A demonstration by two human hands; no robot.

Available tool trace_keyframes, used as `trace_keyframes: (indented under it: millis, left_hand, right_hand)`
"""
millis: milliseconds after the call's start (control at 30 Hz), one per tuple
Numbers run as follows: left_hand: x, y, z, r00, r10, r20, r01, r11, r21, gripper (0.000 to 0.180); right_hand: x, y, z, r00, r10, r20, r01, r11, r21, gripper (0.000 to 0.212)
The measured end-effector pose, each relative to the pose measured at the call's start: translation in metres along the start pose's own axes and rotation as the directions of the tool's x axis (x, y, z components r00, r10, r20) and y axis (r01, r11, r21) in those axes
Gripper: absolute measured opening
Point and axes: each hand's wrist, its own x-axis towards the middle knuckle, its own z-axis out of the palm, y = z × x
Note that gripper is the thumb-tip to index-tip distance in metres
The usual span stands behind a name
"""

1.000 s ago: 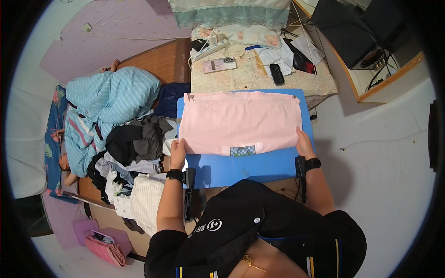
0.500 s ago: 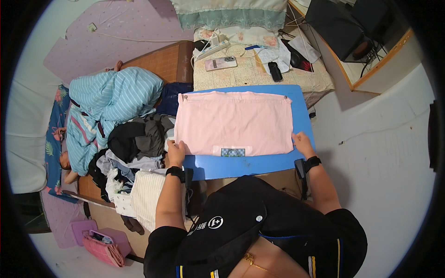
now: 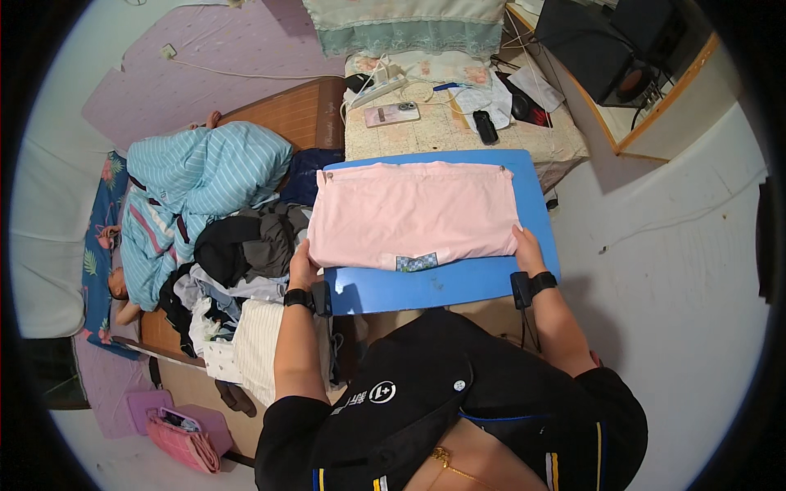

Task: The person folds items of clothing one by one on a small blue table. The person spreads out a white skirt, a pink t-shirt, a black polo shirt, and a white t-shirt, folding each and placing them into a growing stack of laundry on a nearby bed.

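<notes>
A folded pink cloth [image 3: 413, 213], perhaps a garment, covers most of the blue tabletop [image 3: 393, 295]. A small metallic dot shows near each of its far corners, and a blue checked patch [image 3: 416, 263] sits at its near edge. My left hand [image 3: 302, 267] is closed on the near left corner. At the near right corner my right hand [image 3: 528, 248] pinches the cloth between thumb and fingers. The near edge looks slightly raised and bowed between my hands.
Left of the table lies a heap of clothes [image 3: 246, 245] on a bed, where a person rests under a striped blue quilt [image 3: 209, 164]. Beyond the table a patterned surface [image 3: 442, 139] carries a phone [image 3: 391, 114], a black device [image 3: 485, 127] and a power strip [image 3: 378, 92].
Both hands have closed on the near corners of the pink cloth. Its near edge has come up and shifted slightly away from me, baring more of the blue tabletop.
</notes>
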Motion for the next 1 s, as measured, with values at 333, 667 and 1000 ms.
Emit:
trace_keyframes:
  millis: [333,667,1000]
  left_hand:
    - [-0.041,-0.036,0.002,0.789,0.614,-0.013,-0.033,0.064,0.997,0.023]
    - [-0.106,-0.071,0.153,0.566,0.059,0.822,-0.800,-0.199,0.566,0.061]
    - [-0.109,-0.101,0.179,0.662,0.169,0.730,-0.636,-0.388,0.667,0.047]
  right_hand:
    - [-0.011,0.004,0.006,0.984,-0.179,0.021,0.131,0.628,-0.767,0.036]
    - [-0.062,-0.038,0.008,0.784,-0.376,0.495,0.591,0.204,-0.781,0.038]
    - [-0.057,-0.037,0.016,0.653,-0.619,0.436,0.563,0.012,-0.826,0.016]
